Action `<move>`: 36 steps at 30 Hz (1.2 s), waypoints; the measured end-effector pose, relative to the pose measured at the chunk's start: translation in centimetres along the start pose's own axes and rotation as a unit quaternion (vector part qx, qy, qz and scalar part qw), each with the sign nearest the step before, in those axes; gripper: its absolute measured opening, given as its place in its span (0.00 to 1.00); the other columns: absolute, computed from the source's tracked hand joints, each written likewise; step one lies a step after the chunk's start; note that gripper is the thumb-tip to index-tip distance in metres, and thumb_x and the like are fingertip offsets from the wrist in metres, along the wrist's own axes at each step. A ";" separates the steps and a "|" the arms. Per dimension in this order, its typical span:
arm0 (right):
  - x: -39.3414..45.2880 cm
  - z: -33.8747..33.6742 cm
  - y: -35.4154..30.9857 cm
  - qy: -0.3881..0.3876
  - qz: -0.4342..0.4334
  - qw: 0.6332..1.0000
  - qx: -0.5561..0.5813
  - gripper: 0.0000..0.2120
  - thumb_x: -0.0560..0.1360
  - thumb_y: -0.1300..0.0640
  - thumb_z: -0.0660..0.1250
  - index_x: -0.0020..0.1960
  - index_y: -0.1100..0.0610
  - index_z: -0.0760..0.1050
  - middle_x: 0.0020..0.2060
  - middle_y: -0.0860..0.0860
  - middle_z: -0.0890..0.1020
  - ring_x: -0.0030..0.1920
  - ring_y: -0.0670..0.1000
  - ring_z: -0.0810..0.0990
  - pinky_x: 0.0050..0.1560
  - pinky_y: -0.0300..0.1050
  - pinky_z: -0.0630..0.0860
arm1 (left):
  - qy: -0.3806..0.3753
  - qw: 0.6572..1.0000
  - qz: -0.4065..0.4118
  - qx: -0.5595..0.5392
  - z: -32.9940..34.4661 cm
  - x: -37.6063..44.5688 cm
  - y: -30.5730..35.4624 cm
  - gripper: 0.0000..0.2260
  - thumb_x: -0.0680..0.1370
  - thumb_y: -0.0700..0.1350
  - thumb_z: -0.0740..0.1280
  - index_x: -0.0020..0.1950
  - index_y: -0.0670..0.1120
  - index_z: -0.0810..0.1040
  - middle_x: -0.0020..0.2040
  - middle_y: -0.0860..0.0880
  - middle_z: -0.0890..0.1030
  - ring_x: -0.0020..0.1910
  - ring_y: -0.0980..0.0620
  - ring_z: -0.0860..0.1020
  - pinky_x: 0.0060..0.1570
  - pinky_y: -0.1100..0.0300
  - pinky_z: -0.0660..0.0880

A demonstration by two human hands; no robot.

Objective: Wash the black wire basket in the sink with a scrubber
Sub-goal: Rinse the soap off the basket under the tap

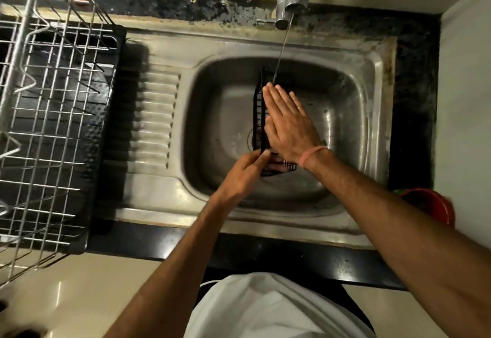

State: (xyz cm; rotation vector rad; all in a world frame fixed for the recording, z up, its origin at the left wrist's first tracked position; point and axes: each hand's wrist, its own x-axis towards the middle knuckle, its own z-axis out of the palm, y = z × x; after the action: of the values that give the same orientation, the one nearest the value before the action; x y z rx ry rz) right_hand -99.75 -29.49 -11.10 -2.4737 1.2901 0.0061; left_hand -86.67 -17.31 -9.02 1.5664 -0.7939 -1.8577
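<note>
Two hands on the black wire basket [261, 114] — left hand [243, 175] pinching, right hand [288, 122] flat, fingers [276, 93] straight.

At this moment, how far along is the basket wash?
Done: the black wire basket is in the sink, standing on edge under the tap's thin stream. In hand: the left hand pinches its near end while the right hand lies flat against its side. Left: scrubbing; no scrubber is visible.
</note>
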 end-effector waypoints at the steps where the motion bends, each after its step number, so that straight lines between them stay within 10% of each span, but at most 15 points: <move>1: 0.6 -0.6 -0.1 -0.011 0.007 1.000 0.024 0.30 0.86 0.50 0.46 0.86 0.57 0.50 0.86 0.52 0.53 0.85 0.50 0.48 0.85 0.53 0.46 | 0.011 1.000 0.001 -0.018 0.0 0.0 0.7 0.19 0.91 0.47 0.55 0.68 0.36 0.80 0.58 0.40 0.88 0.58 0.49 0.87 0.60 0.58 0.81; 5: 3.4 -5.0 0.9 -0.083 0.058 0.976 0.195 0.24 0.88 0.52 0.55 0.83 0.56 0.63 0.82 0.52 0.64 0.83 0.50 0.59 0.82 0.44 0.52 | -0.003 0.998 -0.026 -0.050 0.1 0.6 6.2 0.20 0.91 0.51 0.56 0.64 0.39 0.82 0.55 0.39 0.88 0.55 0.45 0.88 0.57 0.50 0.85; 11: 2.7 -9.3 2.6 -0.053 0.158 0.873 0.459 0.21 0.87 0.42 0.58 0.61 0.54 0.85 0.52 0.50 0.88 0.54 0.51 0.85 0.63 0.47 0.78 | 0.040 0.972 -0.075 -0.218 -1.4 4.7 14.1 0.23 0.91 0.54 0.53 0.68 0.41 0.81 0.53 0.44 0.87 0.46 0.49 0.86 0.44 0.58 0.84; 22: 4.6 -6.6 1.2 0.148 0.190 0.868 0.435 0.22 0.86 0.46 0.59 0.74 0.58 0.72 0.64 0.53 0.80 0.60 0.47 0.80 0.62 0.38 0.77 | 0.041 0.955 -0.036 -0.292 -1.0 9.6 16.8 0.17 0.88 0.56 0.63 0.55 0.43 0.81 0.37 0.49 0.78 0.32 0.53 0.75 0.33 0.61 0.74; 28: 5.1 -8.5 -0.4 0.196 0.186 0.857 0.439 0.22 0.88 0.48 0.60 0.77 0.58 0.71 0.64 0.48 0.77 0.56 0.35 0.77 0.52 0.24 0.73 | 0.223 0.962 0.012 -0.156 0.1 11.0 18.9 0.15 0.90 0.51 0.60 0.53 0.42 0.78 0.47 0.42 0.85 0.42 0.46 0.85 0.42 0.51 0.86; 32: 1.9 -6.2 -1.5 0.274 0.099 0.894 0.342 0.26 0.85 0.45 0.64 0.77 0.58 0.70 0.74 0.54 0.72 0.74 0.46 0.72 0.73 0.43 0.72 | 0.245 0.944 -0.029 -0.219 -0.9 13.3 18.3 0.18 0.89 0.52 0.60 0.63 0.39 0.81 0.54 0.38 0.87 0.50 0.40 0.87 0.49 0.46 0.87; 36: -1.4 -3.2 -1.0 0.257 0.117 0.918 0.278 0.44 0.79 0.41 0.74 0.84 0.60 0.58 0.83 0.59 0.56 0.83 0.55 0.58 0.81 0.56 0.64 | 0.273 0.894 -0.031 -0.354 -1.2 13.4 18.0 0.20 0.90 0.48 0.56 0.65 0.35 0.79 0.47 0.36 0.88 0.39 0.40 0.86 0.36 0.50 0.86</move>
State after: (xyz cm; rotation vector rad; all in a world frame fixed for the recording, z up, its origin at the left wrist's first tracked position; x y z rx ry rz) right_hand -100.22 -28.83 -7.58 -1.8712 1.5126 -0.8781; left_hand -86.50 -39.26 -4.24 1.4863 0.1851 -1.3790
